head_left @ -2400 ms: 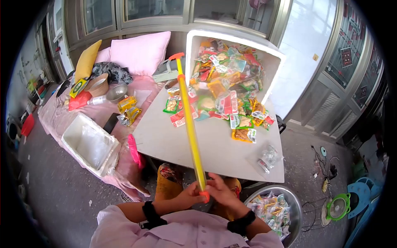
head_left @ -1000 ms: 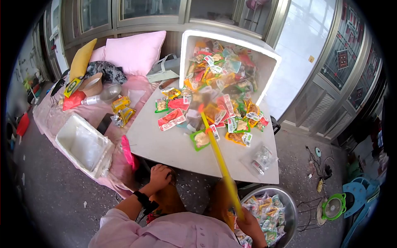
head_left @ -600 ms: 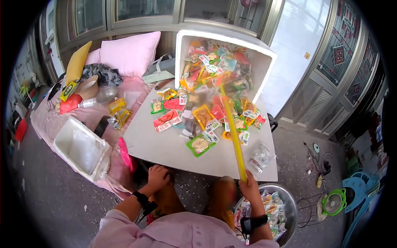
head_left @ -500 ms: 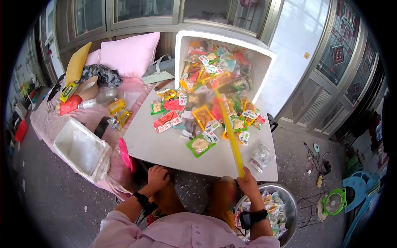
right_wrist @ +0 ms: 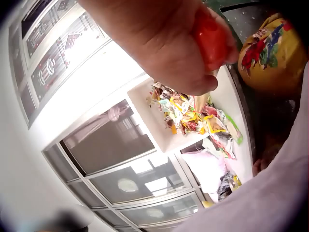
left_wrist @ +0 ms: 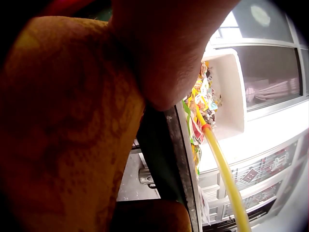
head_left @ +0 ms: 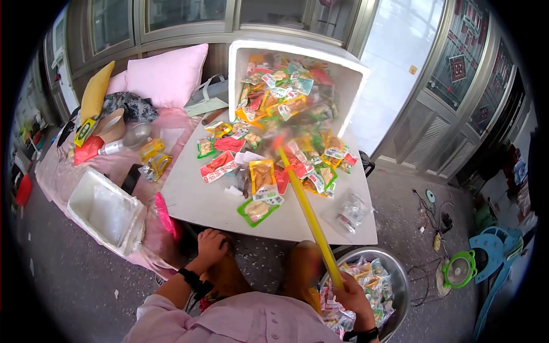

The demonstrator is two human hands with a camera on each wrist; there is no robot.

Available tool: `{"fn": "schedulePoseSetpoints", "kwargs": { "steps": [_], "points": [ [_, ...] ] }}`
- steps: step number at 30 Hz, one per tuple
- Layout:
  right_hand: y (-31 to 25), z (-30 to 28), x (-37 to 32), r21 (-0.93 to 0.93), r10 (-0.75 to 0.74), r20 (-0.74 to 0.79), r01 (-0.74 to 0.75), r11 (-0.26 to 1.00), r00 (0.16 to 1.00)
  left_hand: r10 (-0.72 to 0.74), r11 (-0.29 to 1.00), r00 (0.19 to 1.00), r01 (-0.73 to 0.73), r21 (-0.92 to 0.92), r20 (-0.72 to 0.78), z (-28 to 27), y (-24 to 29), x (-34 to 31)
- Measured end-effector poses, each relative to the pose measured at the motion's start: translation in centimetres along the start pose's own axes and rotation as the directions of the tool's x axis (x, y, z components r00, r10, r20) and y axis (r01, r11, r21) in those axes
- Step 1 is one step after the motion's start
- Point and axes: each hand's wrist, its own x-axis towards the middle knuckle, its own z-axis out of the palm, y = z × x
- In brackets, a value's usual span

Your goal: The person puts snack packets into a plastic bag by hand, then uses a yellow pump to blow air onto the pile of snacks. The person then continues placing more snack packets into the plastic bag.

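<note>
My right hand (head_left: 351, 294) grips the near end of a long yellow tube (head_left: 309, 214) with orange-red ends. In the right wrist view its red end piece (right_wrist: 211, 41) sits in the curled fingers. The tube slants up over the table, and its blurred orange tip (head_left: 278, 140) lies among snack packets. An orange-edged packet (head_left: 263, 178) and a green-edged packet (head_left: 257, 211) lie nearest the table's front. Behind them a white foam box (head_left: 233, 91), tipped on its side, spills a heap of packets. My left hand (head_left: 211, 247) rests on the left knee, holding nothing.
A clear plastic bag (head_left: 349, 211) lies at the table's right. Below that corner stands a metal basin (head_left: 403, 286) full of packets. On the left, a pink-covered bed (head_left: 51, 166) bears another foam box (head_left: 106, 208), bowls and pillows. A green fan (head_left: 459, 268) stands on the floor at right.
Both hands were at the tube's near end at first; the left has since moved to the knee. Lately the right hand has drawn the tube back, and several packets have slid nearer the front edge.
</note>
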Motion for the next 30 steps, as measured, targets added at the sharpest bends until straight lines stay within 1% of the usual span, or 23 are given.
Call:
{"fn": "schedulePoseSetpoints", "kwargs": {
  "steps": [1,4,7,10,13,14,16,17,19,20,22,23,24,27,30],
  "points": [
    [-0.1,-0.1,-0.4,0.057,0.012,-0.011,-0.011,0.998,1.000,-0.001,1.000,1.000,0.001,-0.003,0.001,0.0,0.0,0.0],
    [0.6,-0.1,1.9,0.040,-0.095,-0.063,0.097,0.994,0.994,0.000,1.000,1.000,0.000,0.005,-0.001,0.0,0.0,0.1],
    [2.3,-0.9,6.5,-0.213,-0.247,-0.261,0.193,0.958,0.933,-0.001,1.000,1.000,0.001,0.003,0.009,-0.2,0.2,0.2],
    [-0.2,-0.8,9.0,-0.352,-0.322,-0.239,0.227,0.908,0.916,-0.002,1.000,1.000,0.002,0.020,0.008,0.2,-0.4,-0.1],
    [0.5,-0.2,10.2,-0.601,-0.501,-0.213,0.292,0.744,0.839,0.003,1.000,1.000,-0.003,0.020,0.003,0.2,-0.4,0.2],
    [0.4,0.0,9.8,-0.571,-0.401,-0.218,0.218,0.792,0.890,0.006,1.000,1.000,-0.006,0.016,0.007,0.0,-0.3,0.1],
    [-2.0,1.0,8.2,-0.509,-0.195,-0.214,0.061,0.858,0.957,-0.001,1.000,1.000,0.001,0.018,0.016,0.0,-0.3,0.1],
    [-1.8,1.2,7.6,-0.505,-0.222,-0.186,0.101,0.857,0.957,-0.005,1.000,1.000,0.005,0.018,0.019,0.0,-0.2,0.1],
    [0.2,1.6,5.7,-0.494,-0.272,-0.135,0.174,0.852,0.953,-0.012,1.000,1.000,0.012,0.010,0.020,-0.3,0.0,0.2],
    [2.1,1.6,5.2,-0.605,-0.404,-0.129,0.251,0.756,0.906,-0.014,1.000,1.000,0.014,0.004,0.021,-0.4,0.2,0.3],
    [3.5,1.1,3.6,-0.375,-0.298,-0.145,0.226,0.899,0.944,-0.060,0.996,0.988,0.050,0.071,0.144,-0.6,0.3,0.6],
    [3.5,0.9,2.8,-0.247,-0.243,-0.143,0.204,0.947,0.959,-0.084,0.992,0.975,0.063,0.108,0.204,-0.7,0.3,0.8],
    [1.0,1.1,1.7,-0.010,-0.139,-0.128,0.139,0.990,0.982,-0.087,0.992,0.973,0.065,0.109,0.212,-0.8,0.3,0.8],
    [1.1,1.0,2.3,0.028,-0.164,-0.193,0.173,0.985,0.967,-0.092,0.992,0.972,0.070,0.106,0.215,-0.8,0.6,1.0],
    [2.2,-0.2,5.4,-0.018,-0.211,-0.330,0.218,0.976,0.920,-0.085,0.993,0.977,0.067,0.097,0.194,-0.9,0.5,1.0]
  ]
}}
